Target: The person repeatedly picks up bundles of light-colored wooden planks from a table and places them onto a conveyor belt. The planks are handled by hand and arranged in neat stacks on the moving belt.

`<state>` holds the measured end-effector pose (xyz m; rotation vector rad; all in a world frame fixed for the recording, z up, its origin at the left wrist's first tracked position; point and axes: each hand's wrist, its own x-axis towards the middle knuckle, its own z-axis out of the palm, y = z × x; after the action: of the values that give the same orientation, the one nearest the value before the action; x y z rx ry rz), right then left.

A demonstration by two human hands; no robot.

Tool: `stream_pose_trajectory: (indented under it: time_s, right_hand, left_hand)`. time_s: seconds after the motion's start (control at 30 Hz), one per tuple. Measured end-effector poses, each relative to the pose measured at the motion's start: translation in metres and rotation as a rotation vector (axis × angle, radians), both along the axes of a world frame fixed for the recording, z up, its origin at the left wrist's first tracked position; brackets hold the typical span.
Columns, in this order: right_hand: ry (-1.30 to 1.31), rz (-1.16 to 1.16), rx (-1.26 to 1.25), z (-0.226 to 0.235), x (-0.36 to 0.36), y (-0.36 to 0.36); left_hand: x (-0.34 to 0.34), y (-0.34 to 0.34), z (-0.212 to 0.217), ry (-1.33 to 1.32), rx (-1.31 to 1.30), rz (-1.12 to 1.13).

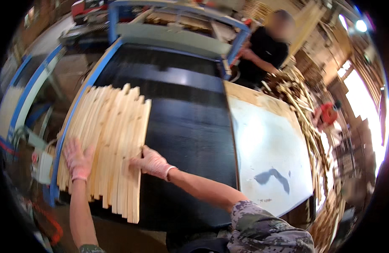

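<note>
Several long pale wooden slats [112, 135] lie side by side on a black conveyor belt [190, 126], fanned out along its left side. My left hand [77, 160], in a pinkish work glove, lies flat on the slats near their left edge. My right hand [151, 162], also gloved, presses against the right edge of the slat bundle with fingers spread. Neither hand grips a slat.
A blue machine frame [118, 25] spans the far end of the belt. A worn white board table [270, 147] adjoins the belt on the right. A person in a black shirt [266, 55] stands beyond it beside a heap of wood scraps [300, 97].
</note>
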<state>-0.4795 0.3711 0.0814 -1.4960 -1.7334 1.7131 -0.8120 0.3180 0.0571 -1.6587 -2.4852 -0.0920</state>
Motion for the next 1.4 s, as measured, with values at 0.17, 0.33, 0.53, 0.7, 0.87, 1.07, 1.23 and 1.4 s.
stream_pose_trajectory:
  time_s: [0.17, 0.33, 0.53, 0.7, 0.87, 1.07, 1.23, 1.4]
  right_hand:
    - [0.355, -0.049, -0.196, -0.004, 0.029, -0.022]
    - [0.456, 0.190, -0.392, 0.007, 0.106, -0.077]
    - [0.724, -0.152, -0.445, -0.014, 0.214, -0.172]
    - [0.739, -0.509, -0.329, -0.003, 0.279, -0.246]
    - [1.043, -0.828, -0.272, -0.014, 0.345, -0.343]
    - [1.203, -0.977, -0.176, -0.038, 0.424, -0.448]
    - [1.069, -1.213, -0.185, -0.091, 0.498, -0.555]
    - [0.999, -1.547, -0.179, -0.131, 0.539, -0.679]
  left_hand:
    - [-0.001, 0.013, 0.003, -0.038, -0.061, 0.052]
    - [-0.007, 0.019, 0.015, -0.052, -0.096, 0.065]
    - [-0.030, 0.032, 0.019, 0.075, -0.211, -0.032]
    - [-0.112, 0.092, -0.004, -0.017, -0.084, 0.028]
    - [0.101, 0.101, 0.007, -0.011, 0.030, -0.302]
    - [0.353, -0.009, 0.050, -1.274, -0.100, -0.885]
    - [0.535, -0.142, 0.053, -1.691, -0.408, -1.011]
    - [0.687, -0.272, 0.019, -1.484, -1.190, -1.134]
